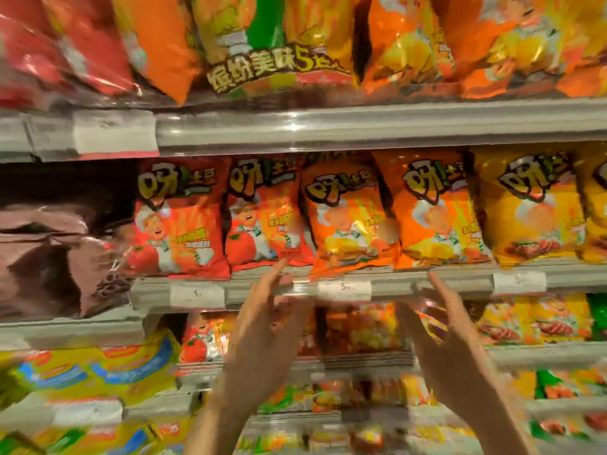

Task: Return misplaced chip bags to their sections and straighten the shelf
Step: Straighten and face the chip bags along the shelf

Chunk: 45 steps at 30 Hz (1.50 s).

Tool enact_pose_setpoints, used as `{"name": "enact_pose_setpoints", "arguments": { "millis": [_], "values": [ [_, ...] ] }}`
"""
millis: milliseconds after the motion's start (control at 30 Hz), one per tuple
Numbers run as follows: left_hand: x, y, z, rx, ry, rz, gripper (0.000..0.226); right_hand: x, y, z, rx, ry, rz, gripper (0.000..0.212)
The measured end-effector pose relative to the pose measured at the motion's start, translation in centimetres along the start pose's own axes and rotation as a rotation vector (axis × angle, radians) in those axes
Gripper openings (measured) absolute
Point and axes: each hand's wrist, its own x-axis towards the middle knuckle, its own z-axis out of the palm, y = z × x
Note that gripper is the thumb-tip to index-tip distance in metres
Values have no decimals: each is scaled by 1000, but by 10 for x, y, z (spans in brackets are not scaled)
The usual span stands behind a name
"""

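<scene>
Store shelving fills the view, several tiers of chip bags, motion blur throughout. Middle shelf (328,289) carries the row in play: two red bags (179,218) on the left, two orange bags (348,218) at centre, yellow bags (532,208) on the right. All stand upright, long axis vertical, fronts facing out at the aisle. The right-hand orange one leans slightly, top tipped left. Brown bags (49,257) at far left lie slumped and crumpled, not upright.

Both hands are raised in front of the shelf lip, just below the centre bags, palms turned toward each other. Left hand (259,333): fingers (274,274) spread and loose, one tip at the bottom edge of the second red bag, contact unclear in the blur. Right hand (460,343): fingers (438,287) spread, holding nothing, tips at the price rail.

My read: about to square up or lift an orange bag. Best approach: take it by both side seams, not the face, keep it vertical, push back until the bottom seats behind the lip, then align its front with its neighbours. Squeezing the middle would crush the chips.
</scene>
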Motion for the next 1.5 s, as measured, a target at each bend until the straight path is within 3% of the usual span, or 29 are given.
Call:
{"name": "enact_pose_setpoints", "arguments": {
  "millis": [167, 300, 433, 533, 700, 1000, 1333, 1500],
  "values": [
    [10, -33, -92, 103, 26, 8, 58, -22, -35, 74, -63, 8, -14, 99],
    [22, -48, -142, 233, 55, 89, 67, -21, -68, 114, -101, -21, -78, 81],
    [46, -65, -180, 411, 141, 196, 64, -9, -97, 156, -154, -78, -172, 80],
    [67, -73, -201, 461, 141, 174, 61, 1, -120, 185, -192, -129, -276, 83],
    [99, -74, -219, 524, 13, 160, 74, 23, -162, 212, -354, -204, -456, 82],
    [155, -70, -231, 365, -248, 66, 83, 67, -200, 232, -515, -392, -378, 107],
    [177, -64, -240, 239, -262, 90, 100, 74, -196, 244, -459, -393, -415, 104],
    [170, -70, -242, 294, -281, 96, 104, 72, -196, 244, -615, -396, -419, 102]
  ]
}}
